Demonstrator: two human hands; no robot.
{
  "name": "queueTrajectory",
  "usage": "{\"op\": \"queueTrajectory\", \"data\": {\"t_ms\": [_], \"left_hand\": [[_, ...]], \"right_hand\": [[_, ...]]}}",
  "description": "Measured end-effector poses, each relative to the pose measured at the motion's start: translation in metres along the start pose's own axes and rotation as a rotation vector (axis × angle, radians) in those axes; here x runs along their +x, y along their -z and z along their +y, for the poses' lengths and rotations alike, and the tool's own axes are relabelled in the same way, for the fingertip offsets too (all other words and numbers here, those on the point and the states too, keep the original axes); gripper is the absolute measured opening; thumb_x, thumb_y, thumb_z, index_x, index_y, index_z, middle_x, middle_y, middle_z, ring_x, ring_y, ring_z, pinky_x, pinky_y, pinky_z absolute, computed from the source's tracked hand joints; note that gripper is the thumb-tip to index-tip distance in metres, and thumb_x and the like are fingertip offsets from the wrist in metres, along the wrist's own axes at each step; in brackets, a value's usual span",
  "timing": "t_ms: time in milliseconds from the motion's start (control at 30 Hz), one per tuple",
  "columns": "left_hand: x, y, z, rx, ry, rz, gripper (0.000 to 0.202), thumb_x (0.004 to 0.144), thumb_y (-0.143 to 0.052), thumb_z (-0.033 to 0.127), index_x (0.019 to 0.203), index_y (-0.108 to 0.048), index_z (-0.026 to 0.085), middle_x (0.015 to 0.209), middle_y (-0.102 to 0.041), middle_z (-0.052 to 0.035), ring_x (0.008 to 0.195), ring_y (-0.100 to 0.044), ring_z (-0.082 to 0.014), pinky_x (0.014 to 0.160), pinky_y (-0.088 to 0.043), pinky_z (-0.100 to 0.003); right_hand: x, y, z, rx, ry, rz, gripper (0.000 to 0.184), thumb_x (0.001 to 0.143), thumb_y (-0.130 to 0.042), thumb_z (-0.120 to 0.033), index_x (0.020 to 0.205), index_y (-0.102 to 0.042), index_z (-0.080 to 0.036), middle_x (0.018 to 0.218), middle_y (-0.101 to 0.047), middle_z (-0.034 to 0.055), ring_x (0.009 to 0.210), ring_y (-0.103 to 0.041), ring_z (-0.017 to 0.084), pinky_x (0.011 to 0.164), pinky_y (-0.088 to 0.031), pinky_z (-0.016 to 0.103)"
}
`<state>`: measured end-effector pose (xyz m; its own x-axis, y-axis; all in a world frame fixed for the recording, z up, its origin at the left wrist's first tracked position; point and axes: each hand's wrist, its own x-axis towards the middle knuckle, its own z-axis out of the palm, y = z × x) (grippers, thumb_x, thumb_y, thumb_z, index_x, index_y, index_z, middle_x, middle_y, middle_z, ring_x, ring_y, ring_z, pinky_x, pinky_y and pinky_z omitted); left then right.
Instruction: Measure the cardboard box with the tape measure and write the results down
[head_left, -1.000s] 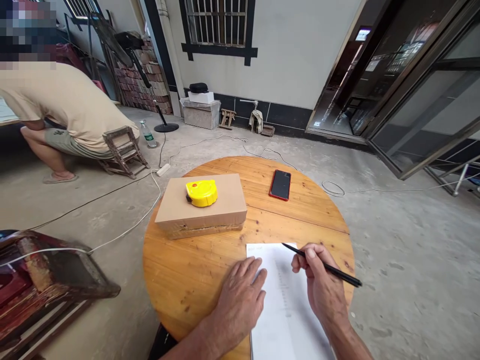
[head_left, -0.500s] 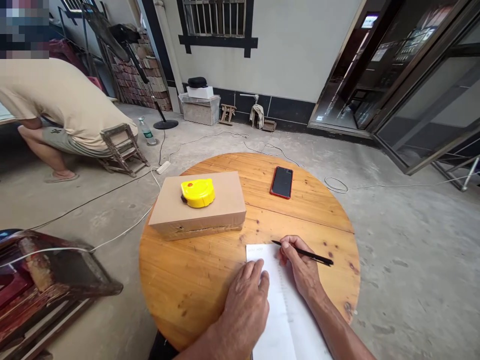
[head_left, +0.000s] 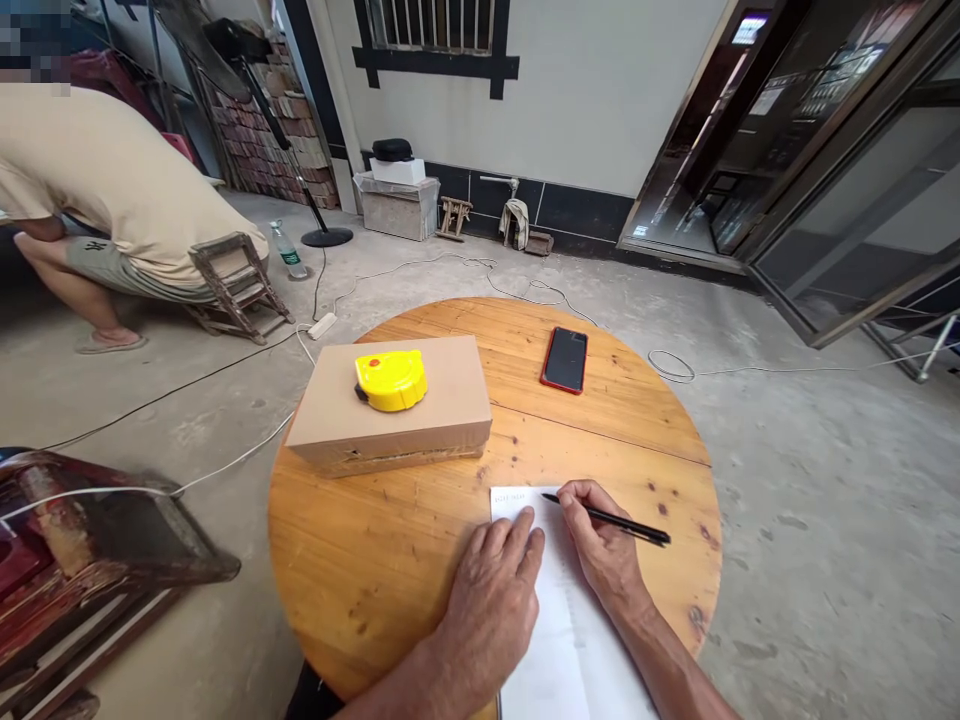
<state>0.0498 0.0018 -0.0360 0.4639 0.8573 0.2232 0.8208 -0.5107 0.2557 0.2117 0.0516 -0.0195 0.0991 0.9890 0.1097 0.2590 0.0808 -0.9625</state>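
My right hand (head_left: 601, 540) grips a black pen (head_left: 626, 522), its tip over the upper part of a white sheet of paper (head_left: 559, 640). Faint writing runs along the sheet's top edge. My left hand (head_left: 495, 590) lies flat on the left side of the paper, fingers stretched out. Beyond it, a closed cardboard box (head_left: 442, 400) stands on the round wooden table (head_left: 390, 560). A yellow tape measure (head_left: 391, 380) rests on top of the box. Farther right on the table lies a phone (head_left: 565, 360) with a red edge.
A person (head_left: 127, 200) sits bent over on a small wooden stool (head_left: 236, 285) at the left. A worn wooden chair (head_left: 112, 550) is close on my left. Cables (head_left: 240, 465) cross the concrete floor, with a water bottle (head_left: 289, 250) and a fan stand (head_left: 327, 236) farther back.
The pen tip has come down slightly and nearer the paper's top edge. My left hand stays on the sheet. The view has shifted slightly.
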Motion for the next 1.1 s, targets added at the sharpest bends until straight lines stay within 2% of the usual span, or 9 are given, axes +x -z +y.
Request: {"op": "queueTrajectory", "data": {"t_ms": [167,267,367,467,633,700,900,1100], "left_hand": [[0.000,-0.001,0.000,0.008,0.001,-0.001,0.050,0.081,-0.047,0.007,0.131,-0.051,0.015,0.145,-0.047,-0.0084,0.111,-0.050,-0.0268,0.095,-0.043,-0.045],[-0.001,-0.001,0.000,0.008,-0.001,0.004,0.050,0.081,-0.046,0.006,0.130,-0.051,0.015,0.145,-0.047,-0.0075,0.110,-0.050,-0.0264,0.094,-0.043,-0.044],[-0.001,-0.001,0.000,0.005,0.006,0.016,0.051,0.081,-0.046,0.005,0.130,-0.052,0.016,0.145,-0.048,-0.0064,0.111,-0.050,-0.0262,0.094,-0.043,-0.044],[-0.001,0.000,0.000,0.000,0.015,0.012,0.051,0.080,-0.046,0.004,0.129,-0.053,0.017,0.144,-0.050,-0.0055,0.110,-0.050,-0.0261,0.093,-0.043,-0.044],[0.000,0.001,-0.001,-0.012,0.014,-0.008,0.052,0.081,-0.047,0.007,0.132,-0.052,0.017,0.145,-0.048,-0.0065,0.111,-0.049,-0.0269,0.093,-0.042,-0.044],[0.001,0.002,-0.001,-0.016,0.022,-0.006,0.048,0.083,-0.048,0.011,0.131,-0.052,0.017,0.145,-0.049,-0.0059,0.111,-0.049,-0.0266,0.093,-0.042,-0.044],[0.002,0.003,-0.001,-0.004,0.010,0.048,0.036,0.095,-0.047,0.029,0.128,-0.056,0.018,0.142,-0.052,-0.0058,0.111,-0.049,-0.0267,0.092,-0.039,-0.042],[0.003,0.005,0.000,-0.026,0.024,0.048,0.036,0.096,-0.046,0.032,0.127,-0.056,0.017,0.143,-0.051,-0.0058,0.112,-0.049,-0.0264,0.092,-0.039,-0.042]], "right_hand": [[0.004,0.006,-0.003,0.297,-0.141,0.165,0.022,0.083,-0.065,-0.040,0.075,-0.059,-0.020,0.053,-0.043,-0.0065,0.045,-0.035,0.009,0.043,-0.025,0.023],[0.007,0.014,-0.015,0.373,-0.185,0.200,0.021,0.081,-0.068,-0.038,0.075,-0.060,-0.020,0.053,-0.043,-0.0065,0.044,-0.036,0.008,0.042,-0.022,0.022],[0.007,0.021,-0.025,0.309,-0.132,0.178,0.019,0.085,-0.065,-0.037,0.077,-0.061,-0.020,0.054,-0.045,-0.0054,0.047,-0.039,0.010,0.044,-0.026,0.023],[0.006,0.023,-0.026,0.203,-0.089,0.121,0.019,0.088,-0.062,-0.039,0.080,-0.061,-0.021,0.054,-0.047,-0.0047,0.049,-0.042,0.011,0.046,-0.030,0.024],[0.011,0.014,-0.016,0.059,-0.146,-0.156,0.024,0.089,-0.059,-0.044,0.084,-0.062,-0.021,0.056,-0.050,-0.0041,0.048,-0.043,0.011,0.045,-0.034,0.023],[0.015,0.009,-0.013,0.035,-0.143,-0.219,0.025,0.090,-0.056,-0.044,0.082,-0.062,-0.020,0.056,-0.049,-0.0042,0.047,-0.042,0.011,0.044,-0.035,0.023],[0.018,0.003,-0.007,-0.161,0.019,-0.180,0.022,0.090,-0.054,-0.035,0.076,-0.061,-0.020,0.057,-0.054,-0.0029,0.048,-0.043,0.011,0.045,-0.035,0.024],[0.016,0.001,-0.006,-0.276,0.128,-0.195,0.019,0.091,-0.052,-0.030,0.077,-0.060,-0.020,0.065,-0.063,-0.0001,0.055,-0.053,0.014,0.053,-0.043,0.025]]}}
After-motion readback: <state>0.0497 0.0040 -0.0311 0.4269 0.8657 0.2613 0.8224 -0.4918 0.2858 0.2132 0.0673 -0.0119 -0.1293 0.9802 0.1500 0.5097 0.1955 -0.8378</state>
